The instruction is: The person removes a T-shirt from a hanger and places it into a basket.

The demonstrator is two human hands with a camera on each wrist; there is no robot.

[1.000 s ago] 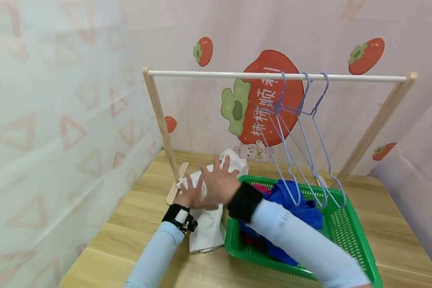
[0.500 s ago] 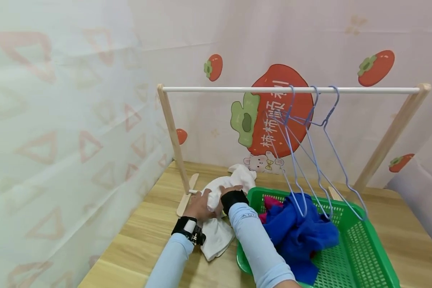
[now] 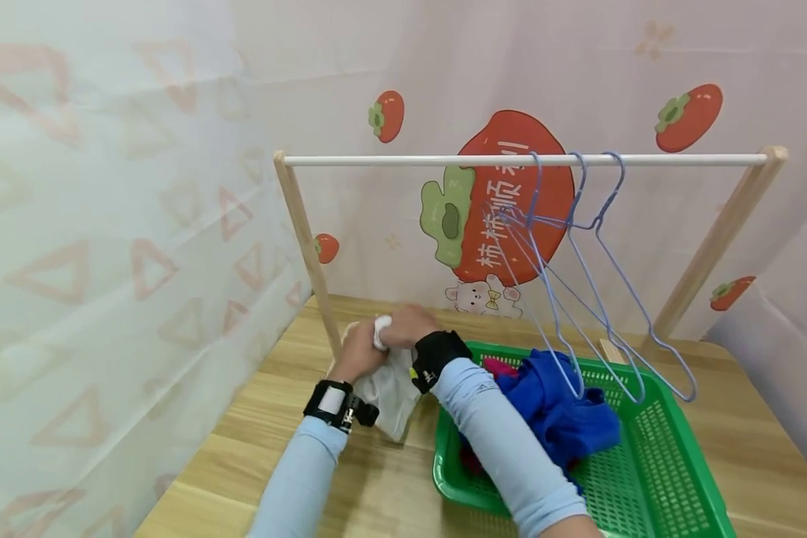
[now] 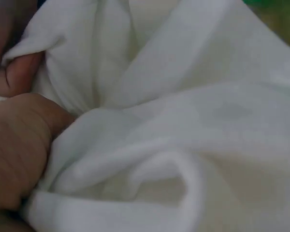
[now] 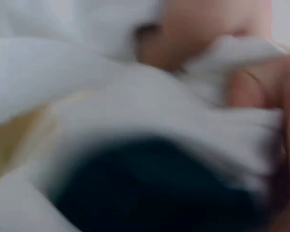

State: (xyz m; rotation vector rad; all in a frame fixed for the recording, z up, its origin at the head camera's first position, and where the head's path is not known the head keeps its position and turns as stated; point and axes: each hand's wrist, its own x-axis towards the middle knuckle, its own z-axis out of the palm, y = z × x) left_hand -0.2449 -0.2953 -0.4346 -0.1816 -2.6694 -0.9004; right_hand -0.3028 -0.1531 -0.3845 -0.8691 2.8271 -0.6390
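Both hands grip a bunched white cloth at the left of the table. My left hand holds it near the foot of the rack's left post. Right beside it, my right hand pinches the cloth, and a small white bunch shows between the two. The cloth hangs in loose folds below the hands. In the left wrist view, curled fingers press into the gathered folds. The right wrist view is blurred; a fingertip lies on the cloth above a dark area. The kind of garment is hidden by the folds.
A wooden rack with a white rail spans the table. Several blue hangers hang from it at the right, over a green basket. Blue cloth and a bit of red cloth lie in the basket. Printed curtain surrounds the table.
The spread hands came down onto the white cloth and took hold of it. They have since lifted and gathered it closer to the left post.
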